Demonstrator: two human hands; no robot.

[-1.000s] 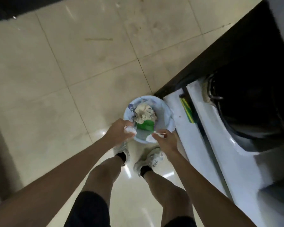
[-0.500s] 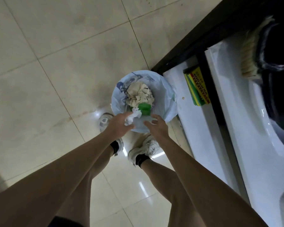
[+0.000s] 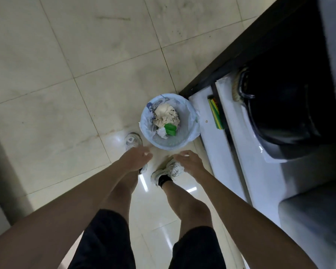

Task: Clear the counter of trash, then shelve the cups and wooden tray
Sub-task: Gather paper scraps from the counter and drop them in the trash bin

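A small round trash bin [image 3: 190, 136] with a pale blue liner stands on the tiled floor beside the counter. Inside it lie crumpled beige paper [image 3: 166, 114], a green wrapper [image 3: 170, 129] and a white crumpled tissue [image 3: 162, 132]. My left hand [image 3: 136, 157] hovers just short of the bin's near rim, fingers apart, holding nothing. My right hand [image 3: 188, 159] hangs beside it to the right, also empty with loose fingers. No cups or wooden tray are in view.
The white counter edge [image 3: 246, 152] runs down the right side, with a dark bowl-like pot [image 3: 285, 113] and a yellow-green packet [image 3: 215, 113] on a lower ledge. A dark base [image 3: 241, 47] lies behind. My feet in white sneakers stand near the bin.
The white tissue left my left hand and now lies in the bin. Both hands have drawn back from over the bin toward me and are empty.
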